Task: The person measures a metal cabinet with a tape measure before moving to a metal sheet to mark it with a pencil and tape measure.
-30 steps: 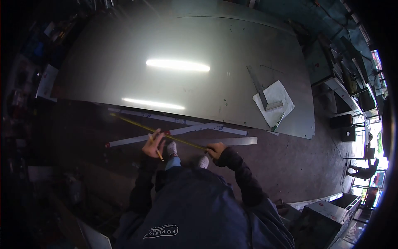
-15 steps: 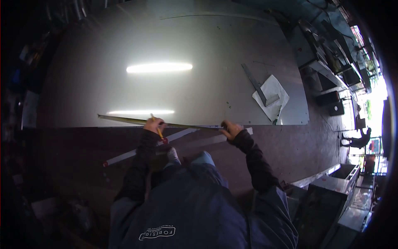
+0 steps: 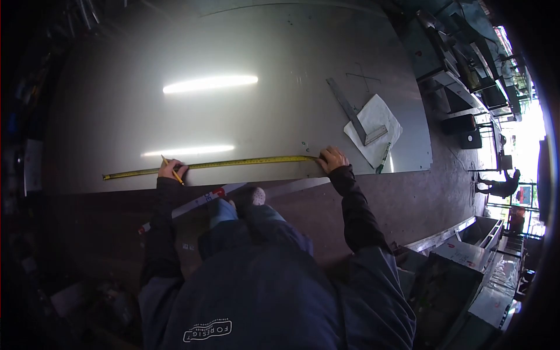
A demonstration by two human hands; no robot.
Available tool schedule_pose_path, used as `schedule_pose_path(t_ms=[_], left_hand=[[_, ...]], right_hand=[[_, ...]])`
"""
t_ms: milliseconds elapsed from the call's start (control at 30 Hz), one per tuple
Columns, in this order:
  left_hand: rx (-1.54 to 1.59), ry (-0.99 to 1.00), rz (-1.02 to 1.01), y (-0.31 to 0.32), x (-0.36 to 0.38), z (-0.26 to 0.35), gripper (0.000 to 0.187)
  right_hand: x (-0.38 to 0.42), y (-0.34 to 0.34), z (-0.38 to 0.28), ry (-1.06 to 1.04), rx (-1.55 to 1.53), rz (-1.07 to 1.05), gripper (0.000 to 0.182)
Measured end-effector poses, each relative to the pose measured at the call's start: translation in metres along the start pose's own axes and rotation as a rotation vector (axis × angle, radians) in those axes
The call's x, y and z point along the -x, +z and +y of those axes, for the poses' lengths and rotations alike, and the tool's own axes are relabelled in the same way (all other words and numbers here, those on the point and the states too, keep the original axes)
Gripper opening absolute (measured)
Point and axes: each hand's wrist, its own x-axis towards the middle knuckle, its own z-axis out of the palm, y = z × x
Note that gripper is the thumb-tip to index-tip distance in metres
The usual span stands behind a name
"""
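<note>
Dark jacket (image 3: 256,291), nearest; one speckled shoe (image 3: 258,196) below, on dark floor (image 3: 379,204). Red-ended strip (image 3: 189,205), lying on the floor beside the left sleeve.

Left hand (image 3: 171,170): fingers bent, pinching a yellow pencil (image 3: 178,178) and covering a stretch of tape. Right hand (image 3: 334,160): fingers curled together, pinching the tape's right end; whether a case sits in the palm, cannot tell.

Yellow measuring tape (image 3: 245,161), one: stretched on the sheet, roughly along its near edge, bending slightly beside the right hand. Handling, as judged: keep it flat and taut, hold both ends from sliding, read from directly above, keep the pencil point fine and close to the scale.

Metal sheet (image 3: 262,116): broad, grey, glossy, two bright lamp reflections. Upon it, right: white paper (image 3: 386,119), square (image 3: 344,102) partly over it, marker (image 3: 384,157) at its near corner; beyond, crossed lines.

Room: metal boxes (image 3: 455,265) at right; farther, a person (image 3: 501,186) against bright daylight.
</note>
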Motion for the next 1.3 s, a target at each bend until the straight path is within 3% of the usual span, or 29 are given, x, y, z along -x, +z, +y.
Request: schedule_pose_path(t_ms=[33, 233, 467, 567, 733, 1300], left_hand=[[-0.01, 0.006, 0.021, 0.001, 0.0, 0.001, 0.019], [-0.086, -0.022, 0.032, 0.0, -0.003, 0.01, 0.021], [-0.056, 0.001, -0.02, 0.006, -0.002, 0.025, 0.023], [-0.026, -0.002, -0.056, 0.022, -0.003, 0.039, 0.023], [-0.005, 0.007, -0.032, 0.027, 0.001, 0.041, 0.026], [0.022, 0.005, -0.038, 0.026, -0.002, 0.06, 0.025]], right_hand=[[0.003, 0.005, 0.003, -0.075, -0.041, 0.082, 0.014], [0.008, 0.005, -0.001, -0.012, -0.219, 0.027, 0.011], [0.012, 0.012, -0.016, -0.038, -0.135, 0.098, 0.01], [0.009, 0.012, -0.02, -0.021, -0.234, 0.124, 0.009], [-0.001, 0.009, -0.027, 0.04, -0.2, 0.008, 0.009], [0.004, 0.005, -0.031, 0.077, -0.221, -0.002, 0.012]])
